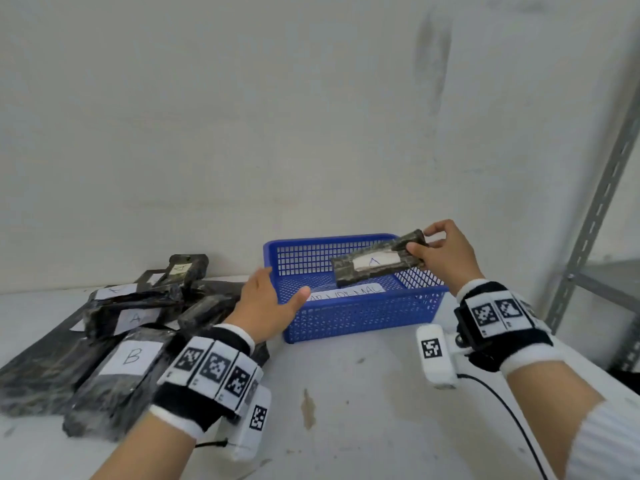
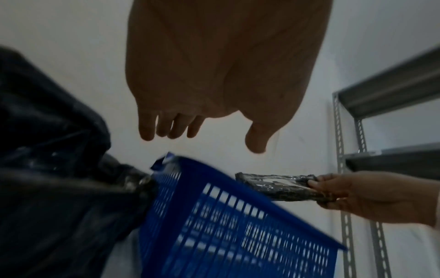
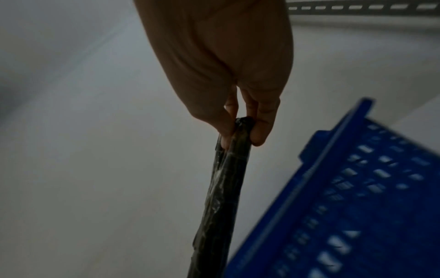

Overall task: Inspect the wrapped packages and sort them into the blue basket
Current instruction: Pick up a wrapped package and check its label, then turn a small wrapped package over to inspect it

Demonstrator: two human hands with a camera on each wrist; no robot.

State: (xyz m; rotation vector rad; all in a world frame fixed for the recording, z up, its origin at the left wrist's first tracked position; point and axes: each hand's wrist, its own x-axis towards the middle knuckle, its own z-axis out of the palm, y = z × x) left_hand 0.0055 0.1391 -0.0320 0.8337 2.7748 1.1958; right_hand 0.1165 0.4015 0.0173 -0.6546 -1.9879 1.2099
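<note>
One blue basket (image 1: 360,317) at centre right with one paper slip (image 1: 346,293) inside, one wrapped package (image 1: 377,266) held above it, one heap of wrapped packages (image 1: 131,327) at left showing at least five, exact number unclear, and two hands.

A plain white wall (image 1: 277,116) rises behind a scuffed white table (image 1: 363,393). Grey slotted metal shelving (image 1: 595,216) stands at the right.
</note>
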